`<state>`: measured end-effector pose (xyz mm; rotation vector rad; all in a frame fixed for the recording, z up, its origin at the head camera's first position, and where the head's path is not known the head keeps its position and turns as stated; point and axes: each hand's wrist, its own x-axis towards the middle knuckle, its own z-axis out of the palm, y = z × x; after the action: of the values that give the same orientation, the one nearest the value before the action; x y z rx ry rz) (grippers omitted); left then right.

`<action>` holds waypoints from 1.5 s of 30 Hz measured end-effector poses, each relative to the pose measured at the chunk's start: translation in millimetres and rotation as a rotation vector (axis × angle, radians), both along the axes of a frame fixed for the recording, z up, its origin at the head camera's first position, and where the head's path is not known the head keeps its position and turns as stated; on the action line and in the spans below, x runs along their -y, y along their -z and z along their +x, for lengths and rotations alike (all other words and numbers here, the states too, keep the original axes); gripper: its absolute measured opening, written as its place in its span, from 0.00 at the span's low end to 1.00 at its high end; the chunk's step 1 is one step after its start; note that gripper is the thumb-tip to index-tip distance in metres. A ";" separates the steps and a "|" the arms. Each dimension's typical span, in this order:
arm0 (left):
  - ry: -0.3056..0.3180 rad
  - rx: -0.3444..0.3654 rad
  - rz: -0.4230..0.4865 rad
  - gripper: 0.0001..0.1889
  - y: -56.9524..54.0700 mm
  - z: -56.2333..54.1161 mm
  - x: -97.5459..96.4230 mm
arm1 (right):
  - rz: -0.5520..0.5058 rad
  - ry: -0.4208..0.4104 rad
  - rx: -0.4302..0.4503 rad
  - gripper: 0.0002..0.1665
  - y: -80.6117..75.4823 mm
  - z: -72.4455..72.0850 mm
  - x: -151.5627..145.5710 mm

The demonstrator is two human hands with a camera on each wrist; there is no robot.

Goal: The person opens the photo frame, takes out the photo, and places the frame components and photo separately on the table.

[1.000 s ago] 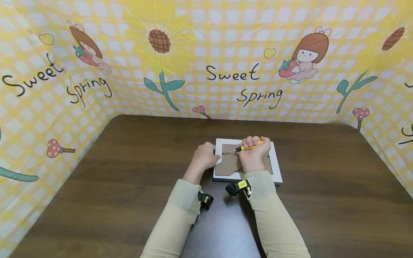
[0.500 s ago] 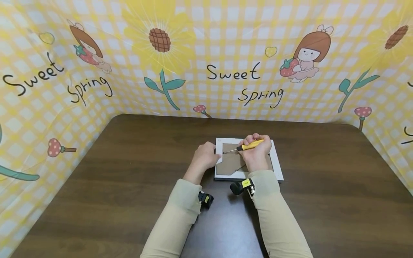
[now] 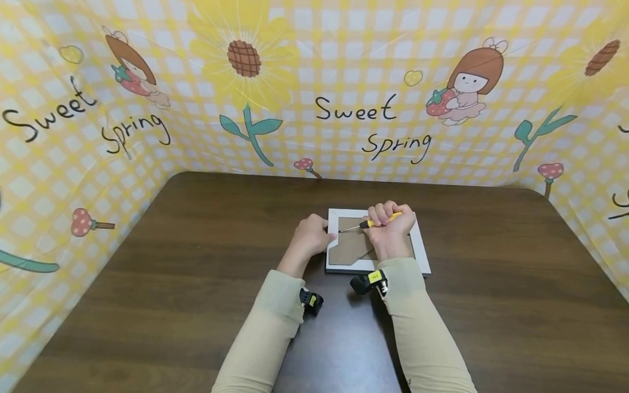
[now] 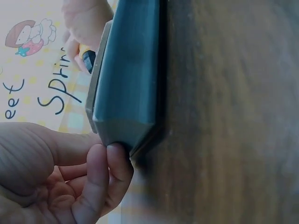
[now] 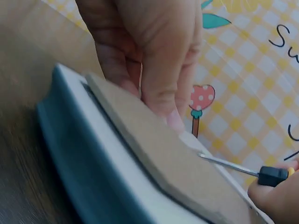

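Note:
A picture frame [image 3: 419,248] lies back side up on the table, its white border around a brown backing board [image 3: 346,254]. My left hand [image 3: 309,236] grips the frame's left edge; in the left wrist view the thumb is on the back side and fingers curl at the blue-green side. My right hand [image 3: 391,232] is wrapped around the yellow handle of a screwdriver [image 3: 364,224], above the board. In the right wrist view, the metal shaft [image 5: 229,163] reaches to the board's edge near the left fingers. Part of the board is hidden behind the right hand.
The brown wooden table [image 3: 221,234] extends around the frame on all sides. A yellow checked cloth [image 3: 344,82] with flowers and lettering stands along the back and both sides. Each wrist carries a small black camera [image 3: 366,283].
Small shifts only: the right hand and screwdriver have moved slightly up and right, the handle tilting a little along the way. The screwdriver tip stays at the frame's left inner edge.

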<state>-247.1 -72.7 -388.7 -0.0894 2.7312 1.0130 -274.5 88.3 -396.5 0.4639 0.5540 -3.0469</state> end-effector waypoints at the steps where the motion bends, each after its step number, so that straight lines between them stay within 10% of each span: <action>1: -0.001 0.000 0.006 0.19 -0.4 -0.2 0.9 | -0.002 0.010 -0.001 0.25 -0.4 0.2 1.5; 21: -0.020 0.014 0.124 0.20 0.3 -0.9 5.9 | 0.247 0.104 -0.250 0.26 -23.2 11.1 31.3; 45: -0.032 0.006 0.135 0.09 2.3 0.5 4.8 | 0.456 0.173 -0.334 0.24 -29.6 17.5 63.4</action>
<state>-246.5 -77.4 -391.0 -0.1133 2.6550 1.1998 -257.0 24.9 -366.9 -0.0075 1.3002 -3.1672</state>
